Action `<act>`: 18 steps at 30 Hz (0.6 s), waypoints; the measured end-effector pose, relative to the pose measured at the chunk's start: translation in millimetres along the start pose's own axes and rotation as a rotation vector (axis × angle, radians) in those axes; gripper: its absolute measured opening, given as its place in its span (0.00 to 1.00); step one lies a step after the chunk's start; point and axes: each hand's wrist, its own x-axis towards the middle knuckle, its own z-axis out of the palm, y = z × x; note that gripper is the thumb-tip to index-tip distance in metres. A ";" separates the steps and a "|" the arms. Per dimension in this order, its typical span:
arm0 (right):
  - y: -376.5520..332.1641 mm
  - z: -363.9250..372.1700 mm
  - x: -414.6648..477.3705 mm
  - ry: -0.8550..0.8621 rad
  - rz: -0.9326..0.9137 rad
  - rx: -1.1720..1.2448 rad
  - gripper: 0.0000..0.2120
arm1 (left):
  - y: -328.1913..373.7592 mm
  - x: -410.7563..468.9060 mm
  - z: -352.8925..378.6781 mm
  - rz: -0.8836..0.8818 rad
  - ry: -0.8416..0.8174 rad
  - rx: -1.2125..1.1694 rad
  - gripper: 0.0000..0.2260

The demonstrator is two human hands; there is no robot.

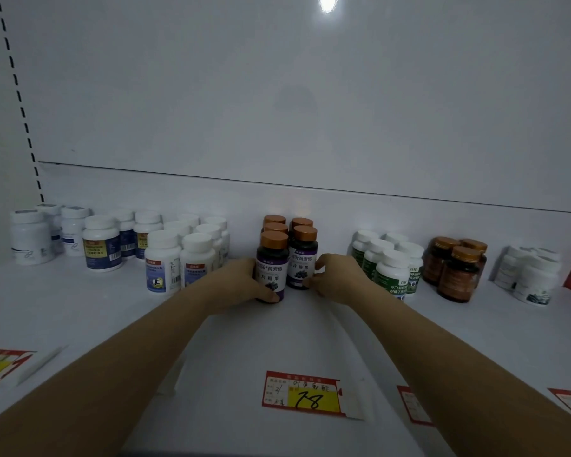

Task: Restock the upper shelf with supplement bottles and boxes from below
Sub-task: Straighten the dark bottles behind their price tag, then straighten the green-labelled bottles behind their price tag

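Head view, white upper shelf [211, 341]: 5 copper-capped purple bottles [275, 225] stand upright at mid-shelf near the back wall, 3 in the left column and 2 in the right. The left hand [244, 282] grips the front-left purple bottle [271, 258], fingers curled round its side and thumb across its base; the right hand [335, 275] holds the front-right purple bottle [302, 258], curled fingertips on its right side, thumb at its foot. White-capped bottles [165, 258] stand left, green-labelled bottles [391, 275] and amber bottles [457, 275] right, and a price tag marked 78 [302, 392] lies in front.
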 end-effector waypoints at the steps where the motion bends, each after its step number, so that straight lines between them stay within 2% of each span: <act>1: 0.1 0.2 -0.4 0.003 0.002 -0.003 0.20 | -0.3 -0.5 0.2 0.004 0.003 0.007 0.27; 8: 1.5 0.3 -4.3 -0.006 0.080 0.031 0.19 | -5.4 0.4 -2.1 -0.047 0.026 0.044 0.34; 12: -4.8 -5.3 -17.4 -0.058 0.057 -0.077 0.19 | 5.6 -5.4 3.4 -0.086 0.102 0.092 0.34; 15: -10.1 -24.4 -30.7 0.066 -0.007 -0.150 0.10 | 28.1 -25.4 9.2 -0.090 0.230 0.161 0.37; 18: -11.8 -64.4 -39.7 0.299 -0.057 -0.052 0.13 | 48.7 -49.5 26.1 0.036 0.472 0.255 0.46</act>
